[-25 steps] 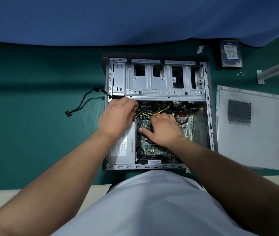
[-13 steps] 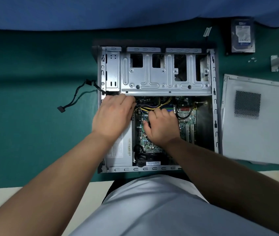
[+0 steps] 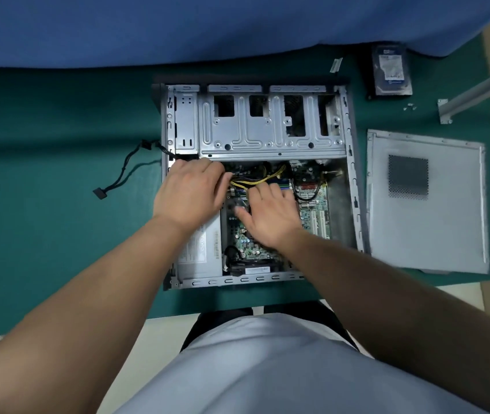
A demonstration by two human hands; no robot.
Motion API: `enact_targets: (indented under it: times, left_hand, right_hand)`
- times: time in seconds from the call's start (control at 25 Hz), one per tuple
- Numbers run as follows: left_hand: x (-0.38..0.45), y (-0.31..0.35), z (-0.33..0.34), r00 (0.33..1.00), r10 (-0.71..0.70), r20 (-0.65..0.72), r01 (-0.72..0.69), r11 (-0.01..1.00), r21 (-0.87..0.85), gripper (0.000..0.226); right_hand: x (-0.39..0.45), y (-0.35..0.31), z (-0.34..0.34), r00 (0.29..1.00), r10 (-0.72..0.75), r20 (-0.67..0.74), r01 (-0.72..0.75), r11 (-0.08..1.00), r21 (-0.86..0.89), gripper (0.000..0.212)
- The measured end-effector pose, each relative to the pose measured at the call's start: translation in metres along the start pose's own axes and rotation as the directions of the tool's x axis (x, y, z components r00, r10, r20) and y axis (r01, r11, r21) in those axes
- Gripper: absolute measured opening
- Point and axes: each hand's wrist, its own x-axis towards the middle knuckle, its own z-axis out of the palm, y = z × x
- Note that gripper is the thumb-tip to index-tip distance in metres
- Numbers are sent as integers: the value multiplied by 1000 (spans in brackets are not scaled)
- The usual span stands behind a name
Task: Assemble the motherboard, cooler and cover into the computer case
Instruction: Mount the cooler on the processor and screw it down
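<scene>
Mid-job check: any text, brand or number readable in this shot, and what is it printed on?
None reads clearly.
Hard drive label: blue and white print, too blurred to read.
Power supply sticker: fine print, too small to read.
White strip label by the case's near edge: illegible.
Motherboard markings: too small.
Cover: no text visible.

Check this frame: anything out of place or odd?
One black cable trails out of the case onto the mat, its plug loose. The cover lies beside the case, not fitted. Nothing looks damaged.
</scene>
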Motion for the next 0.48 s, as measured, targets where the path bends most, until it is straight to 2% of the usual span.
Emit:
enact_targets:
  times: [0.08, 0.16, 0.32, 0.44, 0.48]
  left_hand:
    - [-1, 1, -2, 999, -2, 35, 2, 1000, 4, 35]
    - [-2, 2, -4, 998, 16, 55, -15, 1000, -5, 34]
    - [-6, 3, -8, 996, 66, 58, -65, 998, -22, 31]
    - [-11, 34, -6, 976, 219, -10, -219, 976, -12, 28]
    - [-12, 50, -1, 966, 253, 60, -252, 967, -23, 37]
  right_hand:
    - [0, 6, -12, 991, -44, 128, 32, 995, 93, 72]
    - [-9, 15, -22, 986, -65, 153, 33, 979, 202, 70]
    - [-48, 51, -45, 999, -40, -11, 42, 963, 265, 54]
    - [-71, 90, -65, 985, -25, -173, 61, 976, 210, 37]
    - [-75, 101, -71, 976, -4, -220, 52, 976, 211, 29]
